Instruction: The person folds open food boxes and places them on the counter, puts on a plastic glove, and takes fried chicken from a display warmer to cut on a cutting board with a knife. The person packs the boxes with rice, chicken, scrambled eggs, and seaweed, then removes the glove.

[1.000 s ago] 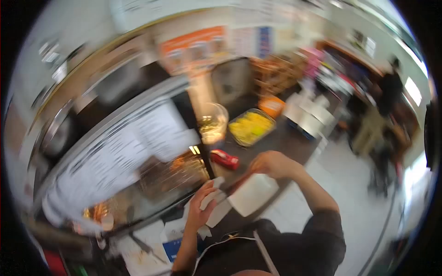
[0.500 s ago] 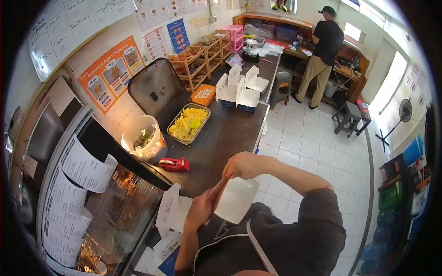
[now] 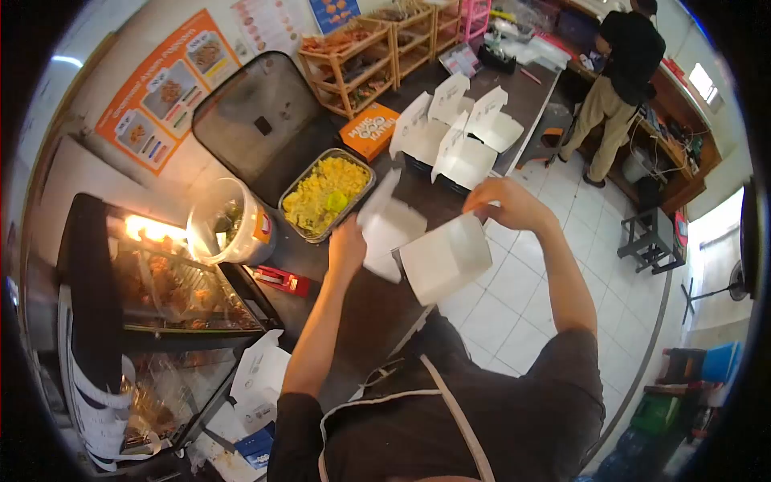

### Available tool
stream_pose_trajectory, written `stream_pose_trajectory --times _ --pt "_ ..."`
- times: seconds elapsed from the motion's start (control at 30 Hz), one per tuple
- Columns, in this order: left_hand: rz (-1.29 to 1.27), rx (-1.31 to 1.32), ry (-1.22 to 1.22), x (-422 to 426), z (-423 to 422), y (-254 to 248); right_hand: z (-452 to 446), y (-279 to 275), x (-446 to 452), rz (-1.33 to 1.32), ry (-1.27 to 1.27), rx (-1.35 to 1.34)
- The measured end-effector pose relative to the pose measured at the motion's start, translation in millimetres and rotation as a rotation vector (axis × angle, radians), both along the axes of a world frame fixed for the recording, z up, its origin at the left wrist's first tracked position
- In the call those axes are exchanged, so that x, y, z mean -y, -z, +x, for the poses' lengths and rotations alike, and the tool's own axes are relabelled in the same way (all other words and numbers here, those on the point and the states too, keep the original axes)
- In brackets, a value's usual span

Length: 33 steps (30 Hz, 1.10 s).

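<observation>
An unfolded white paper food box [image 3: 446, 259] is held above the counter's front edge, its inside facing up. My right hand [image 3: 507, 206] pinches the upper rim of the box between thumb and fingers. At the other side, my left hand [image 3: 347, 247] is closed on the edge of the white lid part [image 3: 391, 233]; its fingertips are partly hidden. Whether this lid part and the box are one piece, I cannot make out. Just beyond my left hand sits a metal tray of yellow food [image 3: 325, 197] with a bright green item in it.
Several open white boxes [image 3: 466, 161] stand farther along the dark counter [image 3: 365, 321], near an orange box [image 3: 369, 132]. A clear tub [image 3: 229, 221], a red tape dispenser [image 3: 281, 281] and a lit food cabinet [image 3: 181, 281] are at left. A person [image 3: 626, 80] stands at the back.
My hands have moved apart and forward over the counter, and the box has opened out between them. The view has turned, bringing the cabinet's lit inside more into sight.
</observation>
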<state>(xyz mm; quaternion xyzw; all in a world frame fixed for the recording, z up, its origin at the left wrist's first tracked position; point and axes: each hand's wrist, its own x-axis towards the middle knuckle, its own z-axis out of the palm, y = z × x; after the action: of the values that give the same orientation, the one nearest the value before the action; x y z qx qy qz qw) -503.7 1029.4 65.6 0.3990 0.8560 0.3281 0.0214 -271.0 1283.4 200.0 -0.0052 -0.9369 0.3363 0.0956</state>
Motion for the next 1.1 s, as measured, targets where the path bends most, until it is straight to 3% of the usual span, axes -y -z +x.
stream_pose_trajectory --times 0.23,0.43,0.6,0.83,0.9,1.1 --pt "0.182 0.042 -0.043 -113 -47 56 -94 121 -64 0.115 -0.229 0.154" --pt "0.198 0.018 -0.112 -156 -66 54 -160 139 -87 0.343 -0.335 0.213" --pt "0.186 0.023 -0.175 -144 -78 51 -179 143 -93 0.470 -0.316 0.128" --pt "0.167 0.291 -0.247 -127 -71 54 -176 152 -87 0.416 -0.228 -0.025" --pt "0.354 0.168 -0.174 -119 -77 63 -169 146 -81 0.325 -0.200 -0.079" --pt "0.548 -0.076 -0.367 -65 -61 43 -144 129 -30 -0.068 -0.132 -0.344"
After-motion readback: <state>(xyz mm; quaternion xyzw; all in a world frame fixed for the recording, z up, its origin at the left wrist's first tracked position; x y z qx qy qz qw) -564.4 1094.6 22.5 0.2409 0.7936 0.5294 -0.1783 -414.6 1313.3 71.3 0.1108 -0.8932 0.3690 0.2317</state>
